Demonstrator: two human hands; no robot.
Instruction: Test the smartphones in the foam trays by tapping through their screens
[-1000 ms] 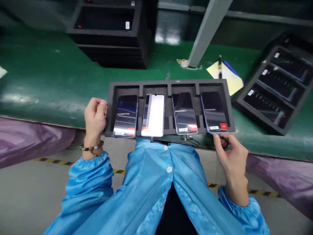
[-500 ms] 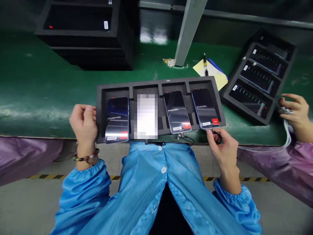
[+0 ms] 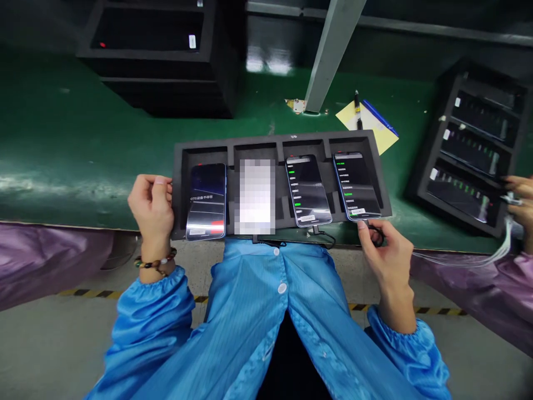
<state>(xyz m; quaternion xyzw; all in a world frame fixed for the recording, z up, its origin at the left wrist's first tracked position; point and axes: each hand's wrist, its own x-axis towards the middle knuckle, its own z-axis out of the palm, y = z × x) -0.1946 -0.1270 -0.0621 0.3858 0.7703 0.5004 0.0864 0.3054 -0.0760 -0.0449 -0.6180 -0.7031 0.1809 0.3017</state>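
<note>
- The left hand (image 3: 152, 206) is resting at the left end of a black tray (image 3: 258, 139), its fingers curling inward; whether they are actually clasping the edge, one cannot tell.
- The right hand (image 3: 389, 253) is pinching a black cable (image 3: 378, 238) narrowly between thumb and fingers, just below the bottom edge of the rightmost phone (image 3: 357, 186).
- The tray is lying near the front edge of a green table (image 3: 83, 139), holding four phones side by side, one per compartment.
- The rightmost phone and the third phone (image 3: 308, 190) are showing lists with white and green lines.
- The leftmost phone (image 3: 207, 200) is showing a dark screen with white writing and a red patch near the bottom.
- The second phone (image 3: 255, 197) is appearing as a pale, blurred block, so its screen is staying unreadable.
- Dark cables are hanging at the lower edges of the second and third phones.
- Beyond the tray, a pen (image 3: 357, 108) is lying on yellow paper (image 3: 385, 140), near the foot of a grey post (image 3: 333, 55).
- A stack of black trays (image 3: 166, 91) is standing at the far left.
- At the right, a co-worker's hand (image 3: 520, 197) is holding white cables (image 3: 506, 244) beside another phone tray (image 3: 432, 139).
</note>
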